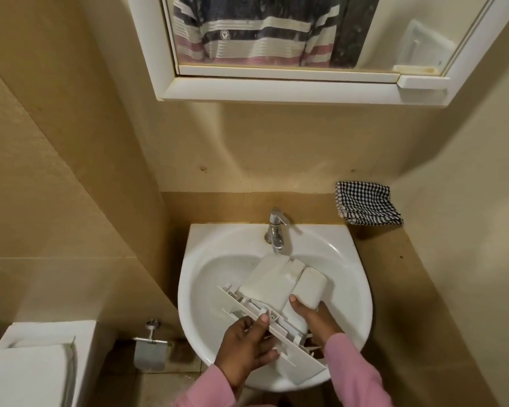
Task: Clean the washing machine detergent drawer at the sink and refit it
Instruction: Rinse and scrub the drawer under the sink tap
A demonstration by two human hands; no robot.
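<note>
You hold the detergent drawer (272, 286) in the bowl of the sink (188, 289), tilted so that its far end points up under the tap (276, 230) and its long front panel lies nearest you. Your left grip (247, 345) is closed on that front panel, thumb on top and fingers curled under its edge. Your right grip (315, 318) clasps the drawer body from the side, thumb pressed on the pale casing and fingers out of sight beneath.

This looks like a hold made for rinsing. Two hands steady a wide, awkward part, and the slope would let water from the spout run down through the compartments into the bowl. No stream shows at the spout, so washing seems not yet under way.

The sink is set in a tan desk (394, 274), and a checked cloth (368, 204) lies folded at its back right corner, probably handy for drying. Above hangs a white mirror cabinet (276, 89). To the left, low down, stand a toilet cistern (36, 362) and a metal paper holder (150, 351) on the beige wall.
</note>
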